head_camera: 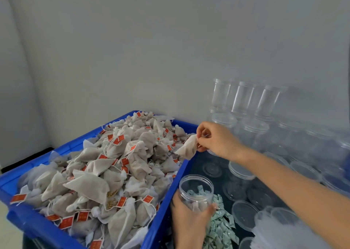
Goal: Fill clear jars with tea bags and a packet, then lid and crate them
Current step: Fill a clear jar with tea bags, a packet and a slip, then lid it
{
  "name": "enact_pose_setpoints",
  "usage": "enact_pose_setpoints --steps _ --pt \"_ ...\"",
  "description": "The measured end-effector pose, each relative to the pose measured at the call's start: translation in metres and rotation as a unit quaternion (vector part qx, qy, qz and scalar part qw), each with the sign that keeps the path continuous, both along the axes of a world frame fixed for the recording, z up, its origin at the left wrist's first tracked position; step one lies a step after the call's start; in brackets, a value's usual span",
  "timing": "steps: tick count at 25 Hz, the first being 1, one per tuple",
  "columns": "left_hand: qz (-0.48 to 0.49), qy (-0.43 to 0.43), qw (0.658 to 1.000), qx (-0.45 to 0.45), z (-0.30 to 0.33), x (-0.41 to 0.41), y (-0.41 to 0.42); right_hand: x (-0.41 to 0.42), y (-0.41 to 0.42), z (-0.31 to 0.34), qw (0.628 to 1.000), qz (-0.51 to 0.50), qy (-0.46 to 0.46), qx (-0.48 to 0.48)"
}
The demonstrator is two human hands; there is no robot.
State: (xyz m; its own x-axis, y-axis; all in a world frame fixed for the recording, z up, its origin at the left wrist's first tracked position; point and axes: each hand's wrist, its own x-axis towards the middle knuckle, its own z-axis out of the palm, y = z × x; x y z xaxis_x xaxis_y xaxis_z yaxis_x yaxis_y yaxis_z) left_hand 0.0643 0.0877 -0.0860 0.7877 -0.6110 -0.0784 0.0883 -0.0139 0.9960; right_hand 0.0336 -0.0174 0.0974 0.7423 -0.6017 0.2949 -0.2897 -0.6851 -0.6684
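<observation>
Soft, light mesh tea bag (186,148) hangs pinched at its top corner in my right hand (216,141) over the blue crate's (164,201) right rim, while my left hand (191,220) grips the slippery clear jar (197,192) beside that rim.

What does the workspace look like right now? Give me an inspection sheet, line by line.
Surface: dark worktop, mostly covered.
Job's things: blue crate heaped with tea bags; open clear jar partly filled; green packets piled beside it; loose clear lids; empty jars stacked by the wall.
Clutter: nothing seen.
Hands: left hand grips the jar; right hand pinches one tea bag over the crate's edge.
Cables: nothing seen.
Surroundings: plain grey wall.
</observation>
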Motion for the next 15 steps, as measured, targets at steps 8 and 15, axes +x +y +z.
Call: enact_pose_setpoints --steps 8,15 --pt "-0.021 -0.047 0.998 -0.026 0.014 -0.013 0.018 -0.028 0.029 -0.006 0.935 0.092 0.301 -0.163" --pt "-0.033 -0.114 0.993 -0.026 -0.001 -0.002 0.015 0.083 0.019 -0.056 0.942 0.108 0.298 -0.115"
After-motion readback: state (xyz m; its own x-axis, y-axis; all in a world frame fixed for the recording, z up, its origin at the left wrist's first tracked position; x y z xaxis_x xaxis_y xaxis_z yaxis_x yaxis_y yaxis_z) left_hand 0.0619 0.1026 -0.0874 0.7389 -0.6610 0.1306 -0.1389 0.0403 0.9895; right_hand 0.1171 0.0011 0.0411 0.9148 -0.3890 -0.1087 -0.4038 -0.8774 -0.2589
